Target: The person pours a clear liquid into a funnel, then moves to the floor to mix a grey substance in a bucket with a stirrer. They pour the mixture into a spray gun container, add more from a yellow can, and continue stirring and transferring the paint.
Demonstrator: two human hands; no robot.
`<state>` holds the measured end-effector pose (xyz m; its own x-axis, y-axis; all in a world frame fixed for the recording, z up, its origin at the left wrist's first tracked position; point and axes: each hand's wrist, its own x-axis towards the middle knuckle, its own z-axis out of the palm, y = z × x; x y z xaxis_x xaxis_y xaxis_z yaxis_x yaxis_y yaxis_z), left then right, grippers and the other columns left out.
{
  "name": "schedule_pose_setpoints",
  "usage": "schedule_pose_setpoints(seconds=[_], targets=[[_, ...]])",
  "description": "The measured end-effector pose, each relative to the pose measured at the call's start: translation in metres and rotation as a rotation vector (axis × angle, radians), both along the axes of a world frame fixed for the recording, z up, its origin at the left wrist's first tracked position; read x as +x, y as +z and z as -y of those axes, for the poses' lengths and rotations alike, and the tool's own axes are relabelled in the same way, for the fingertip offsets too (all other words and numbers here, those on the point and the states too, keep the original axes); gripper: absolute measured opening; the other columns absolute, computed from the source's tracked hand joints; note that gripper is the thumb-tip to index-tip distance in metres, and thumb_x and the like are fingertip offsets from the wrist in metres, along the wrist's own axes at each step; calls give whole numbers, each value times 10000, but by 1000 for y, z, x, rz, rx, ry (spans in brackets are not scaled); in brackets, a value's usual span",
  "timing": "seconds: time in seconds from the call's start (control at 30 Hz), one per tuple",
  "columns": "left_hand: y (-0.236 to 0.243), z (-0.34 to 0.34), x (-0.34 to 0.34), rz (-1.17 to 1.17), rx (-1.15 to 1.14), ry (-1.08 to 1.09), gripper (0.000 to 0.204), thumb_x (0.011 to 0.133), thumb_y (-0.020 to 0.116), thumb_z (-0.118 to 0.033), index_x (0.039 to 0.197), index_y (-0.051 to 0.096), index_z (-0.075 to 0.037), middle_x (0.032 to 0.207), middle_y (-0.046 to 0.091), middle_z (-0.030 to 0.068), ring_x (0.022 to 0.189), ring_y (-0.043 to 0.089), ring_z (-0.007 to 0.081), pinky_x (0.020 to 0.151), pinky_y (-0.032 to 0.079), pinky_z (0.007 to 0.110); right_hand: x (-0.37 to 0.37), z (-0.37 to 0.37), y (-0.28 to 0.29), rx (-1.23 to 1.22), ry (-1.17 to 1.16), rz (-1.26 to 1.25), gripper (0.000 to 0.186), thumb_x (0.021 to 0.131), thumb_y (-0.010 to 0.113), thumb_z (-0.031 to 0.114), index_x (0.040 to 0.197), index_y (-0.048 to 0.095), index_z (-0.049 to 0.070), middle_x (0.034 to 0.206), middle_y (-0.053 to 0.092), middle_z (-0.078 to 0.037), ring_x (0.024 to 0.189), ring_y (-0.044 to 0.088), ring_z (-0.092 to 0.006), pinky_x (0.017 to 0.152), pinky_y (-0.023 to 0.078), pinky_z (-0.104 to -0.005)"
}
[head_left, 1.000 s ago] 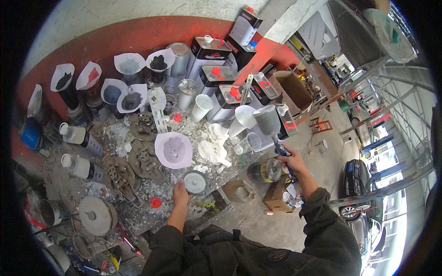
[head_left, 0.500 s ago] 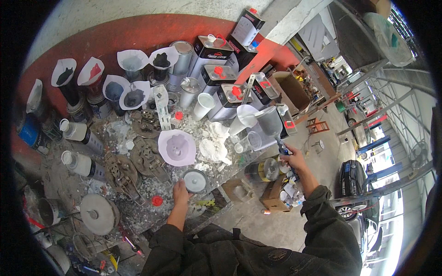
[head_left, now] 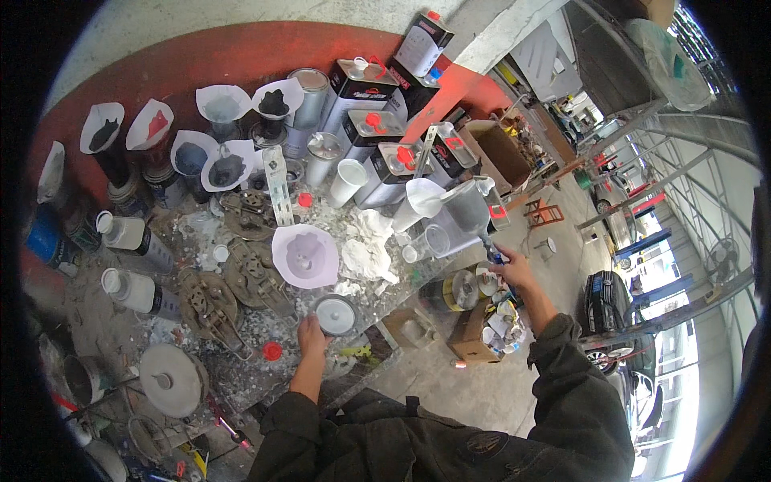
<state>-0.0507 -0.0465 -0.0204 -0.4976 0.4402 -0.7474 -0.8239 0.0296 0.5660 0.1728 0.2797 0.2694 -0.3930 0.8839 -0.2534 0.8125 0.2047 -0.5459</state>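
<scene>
My right hand [head_left: 512, 270] is closed around the blue-and-metal lower part of a spray gun [head_left: 491, 251]. Its translucent grey cup [head_left: 466, 207] is tipped left, its mouth against or just over a white paper strainer [head_left: 424, 198]. Beneath the strainer is a white cup [head_left: 406, 217]. Whether liquid is running out I cannot tell. Low at the table's front edge, my left hand [head_left: 313, 336] grips a round grey lid [head_left: 335, 315] by its side. A purple-stained paper strainer [head_left: 306, 256] lies just beyond that lid.
Crumpled white paper [head_left: 366, 247] and a clear cup [head_left: 434, 239] lie mid-table. Metal tins [head_left: 373, 127] stand behind. Several strainers in cups [head_left: 225, 165] line the red wall. Heavy metal lids [head_left: 210, 305] sit left. A carton of waste [head_left: 484, 329] stands on the floor, right.
The whole scene has shifted slightly left and up in view. Both hands keep their holds, and the spray gun's cup stays tipped at the strainer.
</scene>
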Motion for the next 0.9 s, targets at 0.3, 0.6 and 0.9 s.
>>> schedule_pose_setpoints(seconds=[0.3, 0.6, 0.9], targets=[[-8, 3, -1, -15, 25, -18, 388, 1035, 462, -370, 1239, 561, -55, 1198, 603, 114, 1018, 632, 263, 756, 583, 410, 1, -9, 3, 75, 5, 81, 672, 713, 761, 8, 1357, 593, 105, 782, 636, -43, 594, 592, -149, 576, 495, -319], [-14, 1, 5, -39, 57, 15, 386, 1042, 454, -351, 1217, 563, -24, 1161, 608, 131, 1011, 637, 271, 759, 600, 412, 5, -29, 6, 243, 41, 244, 721, 661, 799, 106, 1349, 601, 187, 893, 673, -116, 851, 649, -227, 817, 500, -365], [-14, 1, 5, -99, 57, 19, 356, 1041, 451, -317, 1140, 570, 4, 1038, 630, 127, 912, 658, 254, 684, 613, 399, -52, 8, 47, 686, 183, 639, 603, 808, 572, 87, 1385, 556, 260, 1076, 686, -213, 1001, 658, -409, 843, 524, -510]])
